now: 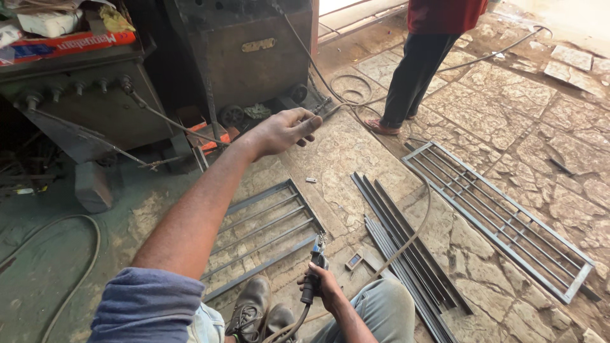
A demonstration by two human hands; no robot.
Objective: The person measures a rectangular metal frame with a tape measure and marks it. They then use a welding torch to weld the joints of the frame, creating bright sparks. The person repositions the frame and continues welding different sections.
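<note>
Left hand (283, 132) extended beyond the small steel grille (267, 228), fingers loosely curled, holding nothing. Right hand (324, 286) clenched on the welding electrode holder (314, 267) at the grille's near corner. Risk: trailing cable (413, 228) right of grille could snag the loose bars (406, 248), jerking the holder.

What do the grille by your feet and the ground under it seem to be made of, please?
The grille looks like bare, dull grey steel: thin straight bars in a square-edged frame, unpainted. The ground looks like rough, irregular stone slabs with pale joints.
</note>
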